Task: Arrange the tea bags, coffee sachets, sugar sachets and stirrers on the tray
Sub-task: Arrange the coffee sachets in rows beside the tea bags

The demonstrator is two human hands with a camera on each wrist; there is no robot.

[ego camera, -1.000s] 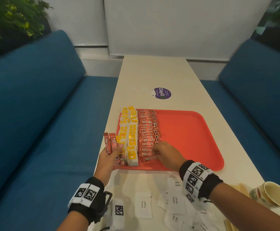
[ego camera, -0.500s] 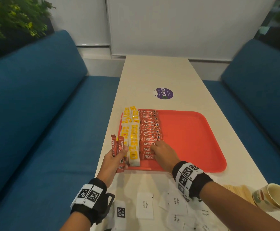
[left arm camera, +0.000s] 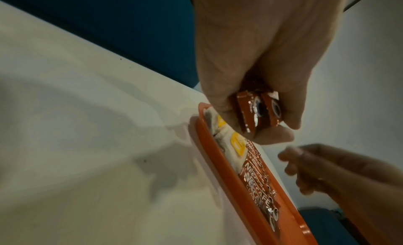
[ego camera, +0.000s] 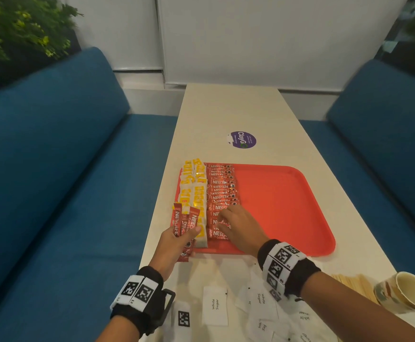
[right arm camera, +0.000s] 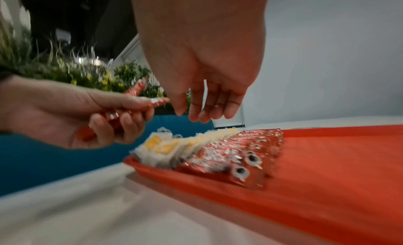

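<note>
Gripping a few spare coffee sachets (ego camera: 185,224) at the tray's near left corner, the left hand (ego camera: 174,245) has lifted slightly, while the right hand (ego camera: 241,227), fingers loose and empty, has risen off the coffee row (ego camera: 222,193), so I'd guess another sachet goes down next. Beyond the tea bags (ego camera: 193,188), the tray (ego camera: 288,206) lies bare to its far and right rims, with sugar sachets (ego camera: 215,306) and stirrers (ego camera: 349,282) waiting nearest.

One tray (ego camera: 288,206), one cup (ego camera: 409,294) (two hands (ego camera: 174,245))

Tray (ego camera: 288,206) right half bare (sachet rows (ego camera: 222,193) crowd left).
</note>
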